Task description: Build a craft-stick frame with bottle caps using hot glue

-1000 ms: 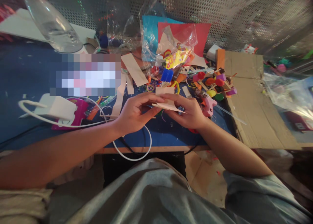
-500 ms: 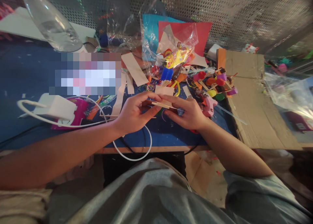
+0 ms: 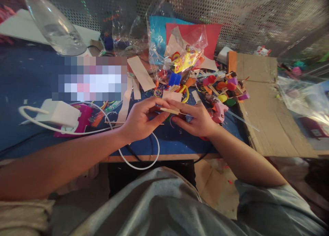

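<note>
Pale wooden craft sticks are held level between my two hands, over the near middle of the table. My left hand pinches them from the left, its thumb below and its index finger arched above. From the other side my right hand closes its fingers on their right end, where a thin sliver of stick shows along the fingers. Fingertips of both hands meet, so part of the sticks is hidden. A piece of pale card lies just behind the fingers. Beside my right hand rests a pink glue gun.
Coloured bottle caps and sticks form a pile at right, beside a cardboard sheet. A white cable loops over the table's front edge from a charger. A water bottle stands back left. Paper strips lie behind my hands.
My hands stay in nearly the same place with the craft sticks. Only a very slight shift of the sticks and right fingers shows.
</note>
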### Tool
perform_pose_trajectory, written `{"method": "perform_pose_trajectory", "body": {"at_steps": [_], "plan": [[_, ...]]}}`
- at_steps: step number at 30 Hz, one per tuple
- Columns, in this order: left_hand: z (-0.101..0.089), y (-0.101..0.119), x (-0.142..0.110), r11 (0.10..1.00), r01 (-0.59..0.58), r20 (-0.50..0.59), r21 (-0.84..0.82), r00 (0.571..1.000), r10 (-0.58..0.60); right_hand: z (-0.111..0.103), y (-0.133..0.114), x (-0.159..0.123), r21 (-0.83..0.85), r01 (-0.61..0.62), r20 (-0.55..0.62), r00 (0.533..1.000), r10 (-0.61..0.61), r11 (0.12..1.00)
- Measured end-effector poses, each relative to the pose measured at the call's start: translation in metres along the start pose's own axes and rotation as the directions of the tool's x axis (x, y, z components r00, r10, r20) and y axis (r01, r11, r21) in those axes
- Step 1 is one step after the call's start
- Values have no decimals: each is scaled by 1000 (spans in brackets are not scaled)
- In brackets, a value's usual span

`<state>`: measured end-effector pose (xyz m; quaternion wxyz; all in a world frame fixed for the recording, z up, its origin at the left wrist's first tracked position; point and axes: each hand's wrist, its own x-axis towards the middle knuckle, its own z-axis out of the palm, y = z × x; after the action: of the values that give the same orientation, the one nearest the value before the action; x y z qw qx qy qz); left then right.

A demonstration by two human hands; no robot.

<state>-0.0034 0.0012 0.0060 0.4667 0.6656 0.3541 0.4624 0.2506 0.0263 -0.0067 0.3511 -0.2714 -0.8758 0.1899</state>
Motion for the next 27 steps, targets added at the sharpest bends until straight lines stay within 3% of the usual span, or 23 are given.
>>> {"method": "perform_pose_trajectory", "body": {"at_steps": [4,12,19,27], "plan": [[-1,0,1,1000,-8,7,-12,1000,8,0,0,-1,5,-9,19,1000,9,1000],[2,-4,-1,992,87,-34,-86,995,-91,-1,-4,3,53,-5,53,999,2,999],[2,-8,7,978,110,-80,-179,989,-126,0,-4,5,34,-13,17,1000,13,999],[-4,-9,10,794,289,1,-534,940,-342,-2,-8,1,33,16,-61,998,-14,999]]}}
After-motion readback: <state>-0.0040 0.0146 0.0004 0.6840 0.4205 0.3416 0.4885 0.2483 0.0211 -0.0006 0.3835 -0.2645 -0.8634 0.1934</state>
